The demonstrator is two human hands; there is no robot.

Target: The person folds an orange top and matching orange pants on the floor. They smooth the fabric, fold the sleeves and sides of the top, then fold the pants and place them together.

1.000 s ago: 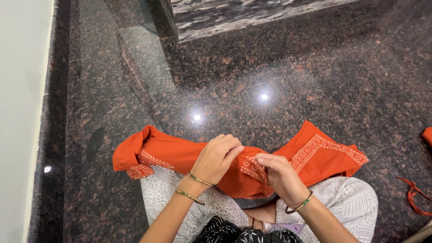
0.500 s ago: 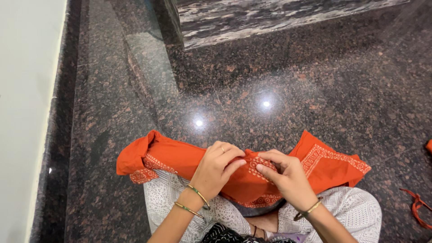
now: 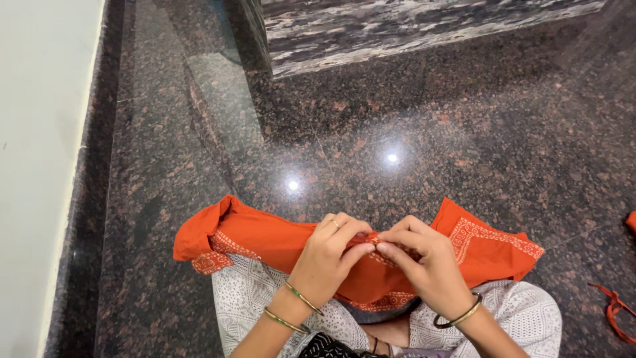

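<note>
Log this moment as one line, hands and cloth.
left hand: pinching orange cloth | right hand: pinching same spot | cloth: draped over lap | floor: dark polished granite

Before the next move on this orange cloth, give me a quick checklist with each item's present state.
1. Left hand pinching the orange cloth: ok.
2. Right hand pinching the same fold, fingertips meeting the left's: ok.
3. Cloth resting across the lap, both ends in view: ok.
4. Needle or thread between the fingers: cannot tell.
5. Red strip on the granite floor lies apart from the hands: ok.
</note>
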